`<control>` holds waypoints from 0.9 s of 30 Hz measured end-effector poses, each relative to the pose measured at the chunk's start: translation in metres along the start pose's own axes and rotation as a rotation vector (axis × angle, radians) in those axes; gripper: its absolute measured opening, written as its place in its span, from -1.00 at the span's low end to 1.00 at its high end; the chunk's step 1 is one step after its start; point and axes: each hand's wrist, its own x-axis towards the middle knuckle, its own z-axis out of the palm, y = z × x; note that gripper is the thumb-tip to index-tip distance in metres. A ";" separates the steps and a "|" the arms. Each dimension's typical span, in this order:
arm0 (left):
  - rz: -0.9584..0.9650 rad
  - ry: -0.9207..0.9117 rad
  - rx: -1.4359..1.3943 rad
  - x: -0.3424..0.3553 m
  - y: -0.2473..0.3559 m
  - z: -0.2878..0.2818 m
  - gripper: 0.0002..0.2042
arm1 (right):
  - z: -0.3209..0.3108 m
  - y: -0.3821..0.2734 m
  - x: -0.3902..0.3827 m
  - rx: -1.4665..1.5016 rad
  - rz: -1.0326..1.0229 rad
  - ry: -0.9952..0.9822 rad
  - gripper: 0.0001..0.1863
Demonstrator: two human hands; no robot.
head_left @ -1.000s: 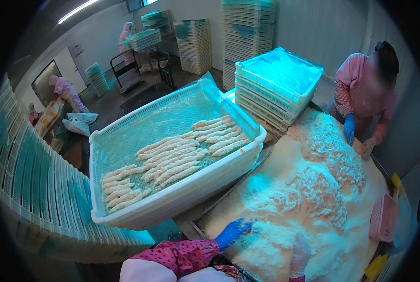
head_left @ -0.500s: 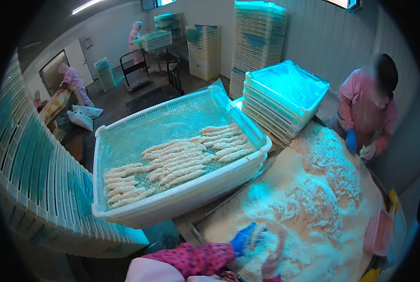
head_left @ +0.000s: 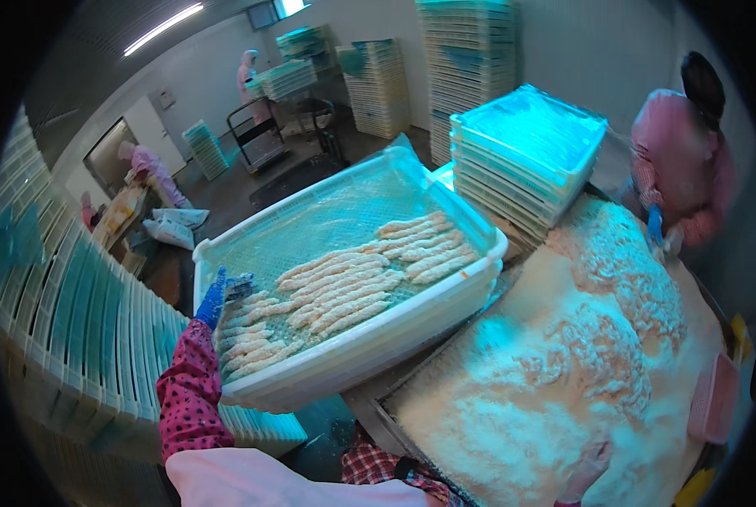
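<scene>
My left hand, in a blue glove, is over the left side of a white mesh tray. Its crumb-dusted fingers are spread apart, just above a column of breaded strips. I cannot make out anything held in it. More coated strips lie side by side in a middle group and a right group on the plastic-lined tray. Low on the right, my right hand, pale with powder, rests in the heap of crumbs; its fingers are blurred and partly covered.
Stacked trays curve along my left, and another stack stands beyond the crumb table. A pink basket sits at the table's right edge. Across it works a person in pink. A cart stands farther back.
My left hand has moved from the crumbs up and left to the tray's left side. My right hand has shifted right and lower within the crumbs. The view has turned slightly.
</scene>
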 end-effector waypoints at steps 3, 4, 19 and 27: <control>0.271 -0.025 0.377 0.027 -0.009 -0.012 -0.61 | -0.005 0.010 0.001 -0.014 -0.215 -0.151 -0.53; 0.535 -0.087 0.300 0.054 -0.036 -0.054 -0.68 | 0.007 -0.022 0.004 -0.418 -0.355 -0.394 -0.57; 0.902 -1.213 0.554 -0.273 -0.060 0.430 -0.39 | -0.003 0.013 -0.025 -1.136 -0.263 -0.017 -0.61; 1.055 -1.167 0.697 -0.281 -0.112 0.477 -0.68 | -0.020 0.025 -0.009 -1.094 -0.233 0.085 -0.64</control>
